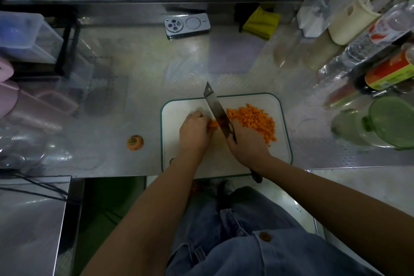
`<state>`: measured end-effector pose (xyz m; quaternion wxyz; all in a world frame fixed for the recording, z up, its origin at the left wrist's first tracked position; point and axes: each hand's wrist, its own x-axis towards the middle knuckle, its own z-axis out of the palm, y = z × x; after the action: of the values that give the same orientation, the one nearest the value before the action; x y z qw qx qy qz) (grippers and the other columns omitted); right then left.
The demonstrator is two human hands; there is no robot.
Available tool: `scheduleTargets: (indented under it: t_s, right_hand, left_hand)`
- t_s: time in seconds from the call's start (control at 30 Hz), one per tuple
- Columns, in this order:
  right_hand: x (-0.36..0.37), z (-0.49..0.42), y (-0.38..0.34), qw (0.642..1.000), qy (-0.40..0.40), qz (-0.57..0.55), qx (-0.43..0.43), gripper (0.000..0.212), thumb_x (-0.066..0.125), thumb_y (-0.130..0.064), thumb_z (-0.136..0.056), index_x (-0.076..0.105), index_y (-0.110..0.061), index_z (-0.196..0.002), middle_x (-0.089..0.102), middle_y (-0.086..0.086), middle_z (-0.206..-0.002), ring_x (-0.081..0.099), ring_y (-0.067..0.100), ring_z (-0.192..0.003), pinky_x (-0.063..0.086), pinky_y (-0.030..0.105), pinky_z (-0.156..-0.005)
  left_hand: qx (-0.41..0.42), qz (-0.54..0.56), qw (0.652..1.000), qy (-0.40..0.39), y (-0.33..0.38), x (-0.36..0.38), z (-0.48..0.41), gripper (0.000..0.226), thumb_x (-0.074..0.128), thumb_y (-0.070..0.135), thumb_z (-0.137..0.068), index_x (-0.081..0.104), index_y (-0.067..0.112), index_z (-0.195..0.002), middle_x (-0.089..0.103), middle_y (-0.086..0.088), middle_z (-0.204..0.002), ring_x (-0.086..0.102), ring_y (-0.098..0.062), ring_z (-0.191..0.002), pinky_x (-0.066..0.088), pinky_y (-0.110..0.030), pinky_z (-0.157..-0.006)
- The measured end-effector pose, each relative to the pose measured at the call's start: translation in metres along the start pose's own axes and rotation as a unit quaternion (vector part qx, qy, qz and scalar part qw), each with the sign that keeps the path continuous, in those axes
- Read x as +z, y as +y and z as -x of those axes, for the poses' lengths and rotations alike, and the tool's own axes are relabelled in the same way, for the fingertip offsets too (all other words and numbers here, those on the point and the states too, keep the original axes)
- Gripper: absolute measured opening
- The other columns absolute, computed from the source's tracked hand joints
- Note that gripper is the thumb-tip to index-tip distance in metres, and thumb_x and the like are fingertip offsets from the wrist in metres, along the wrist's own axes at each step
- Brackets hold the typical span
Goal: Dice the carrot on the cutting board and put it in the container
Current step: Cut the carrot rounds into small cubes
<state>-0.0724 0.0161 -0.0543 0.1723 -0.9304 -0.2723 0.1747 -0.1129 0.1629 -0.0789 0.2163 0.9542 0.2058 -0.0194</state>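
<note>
The dicing looks nearly done. A cut-off carrot top (135, 142) lies on the counter (145, 87), just off the left edge of the cutting board (179, 105). Near the board's middle the left hand (193, 132), fingers curled, holds down the last short piece of carrot (212, 123). The knife (215, 105) is set right beside those fingers, its handle gripped in the right hand (246, 143). Diced carrot (255, 120) is heaped on the board's right half. A few careful cuts likely remain, with the fingertips kept tucked, before everything goes to the green-lidded container (389, 123) at the counter's right edge.
</note>
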Motion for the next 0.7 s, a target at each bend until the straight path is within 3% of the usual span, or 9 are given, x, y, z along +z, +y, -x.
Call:
scheduleTargets:
  t_s: [0.1,0.27,0.4,0.53,0.6,0.7]
  right_hand:
    - [0.002,-0.001,-0.002,1.000,-0.010,-0.003,0.008,0.019,0.044,-0.019,-0.095,0.049,-0.009,-0.110,0.049,0.000,-0.071,0.046,0.018,-0.057,0.024,0.025,-0.043]
    - [0.009,-0.006,-0.010,0.999,-0.039,-0.007,0.021,0.016,0.042,-0.017,-0.094,0.046,-0.008,-0.107,0.059,0.011,-0.081,0.060,0.032,-0.072,0.041,0.037,-0.056]
    - [0.012,-0.010,-0.009,0.999,-0.023,-0.022,0.020,0.022,0.041,-0.015,-0.095,0.046,-0.007,-0.115,0.061,0.013,-0.080,0.061,0.034,-0.070,0.042,0.038,-0.055]
    - [0.006,-0.012,-0.002,0.998,-0.007,-0.052,0.022,0.042,0.043,-0.017,-0.096,0.038,-0.006,-0.136,0.051,0.001,-0.068,0.049,0.018,-0.055,0.031,0.028,-0.046]
    - [0.004,-0.010,-0.002,0.998,-0.002,-0.057,0.016,0.041,0.043,-0.016,-0.096,0.040,-0.005,-0.135,0.041,-0.008,-0.061,0.038,0.008,-0.048,0.021,0.023,-0.044]
    - [0.001,-0.009,-0.005,0.999,-0.007,-0.033,-0.003,0.033,0.043,-0.017,-0.095,0.045,-0.005,-0.125,0.041,-0.007,-0.062,0.039,0.009,-0.049,0.024,0.025,-0.044]
  left_hand:
    - [-0.020,0.014,1.000,0.006,0.001,0.002,-0.001,0.017,0.063,0.027,-0.085,0.073,0.013,-0.089,0.057,-0.006,-0.090,0.054,-0.024,-0.089,0.034,-0.029,-0.064]
    - [-0.031,0.021,0.999,0.004,0.002,0.003,-0.003,0.016,0.064,0.025,-0.083,0.075,0.014,-0.087,0.059,-0.006,-0.088,0.055,-0.024,-0.085,0.031,-0.026,-0.062]
    - [-0.055,0.032,0.998,0.008,0.002,0.005,-0.003,0.014,0.065,0.025,-0.082,0.076,0.017,-0.084,0.059,-0.004,-0.084,0.055,-0.023,-0.081,0.033,-0.027,-0.061]
    - [-0.057,0.050,0.997,0.007,0.004,0.003,-0.002,0.013,0.066,0.023,-0.081,0.077,0.020,-0.087,0.060,-0.004,-0.083,0.055,-0.024,-0.082,0.040,-0.030,-0.062]
    - [-0.060,0.064,0.996,0.011,0.004,0.003,-0.002,0.013,0.066,0.023,-0.081,0.077,0.019,-0.088,0.061,-0.005,-0.085,0.056,-0.024,-0.082,0.045,-0.033,-0.065]
    - [-0.067,0.066,0.996,0.012,0.004,0.003,-0.001,0.013,0.066,0.021,-0.081,0.077,0.019,-0.088,0.060,-0.004,-0.085,0.056,-0.024,-0.082,0.043,-0.031,-0.064]
